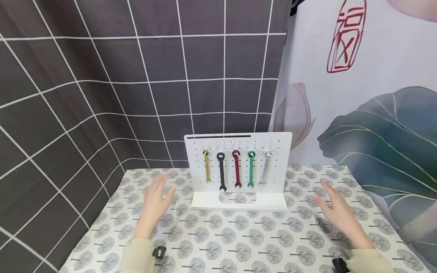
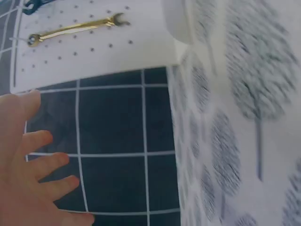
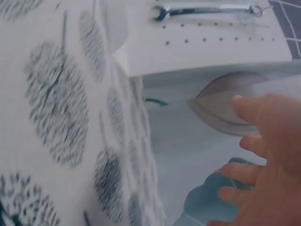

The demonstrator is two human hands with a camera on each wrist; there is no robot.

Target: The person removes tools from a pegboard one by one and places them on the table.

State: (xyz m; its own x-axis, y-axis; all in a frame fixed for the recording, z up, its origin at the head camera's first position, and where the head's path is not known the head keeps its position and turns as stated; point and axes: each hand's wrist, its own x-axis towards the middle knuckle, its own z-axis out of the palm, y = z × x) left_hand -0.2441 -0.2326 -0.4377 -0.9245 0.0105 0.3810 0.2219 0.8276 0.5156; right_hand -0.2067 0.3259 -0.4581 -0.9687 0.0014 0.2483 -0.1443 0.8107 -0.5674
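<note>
A white pegboard stand (image 1: 239, 203) is upright near the table's far edge, with several wrenches hanging on its hooks in a row. From left to right they are a gold wrench (image 1: 207, 167), a black wrench (image 1: 221, 171), a red wrench (image 1: 237, 169), a green wrench (image 1: 251, 169) and a silver wrench (image 1: 264, 168). Left of the stand, my left hand (image 1: 156, 203) is held with fingers spread and nothing in it; the gold wrench (image 2: 75, 29) is nearest. My right hand (image 1: 338, 212), likewise spread and holding nothing, is right of the stand, nearest the silver wrench (image 3: 209, 10).
A cloth with grey tree prints (image 1: 239, 235) covers the table. Behind it hangs a dark curtain with a white grid (image 1: 164, 94); a white curtain with leaf and flower prints (image 1: 375, 132) hangs at the right. Dark wrist bands (image 1: 159, 252) show on both sleeves.
</note>
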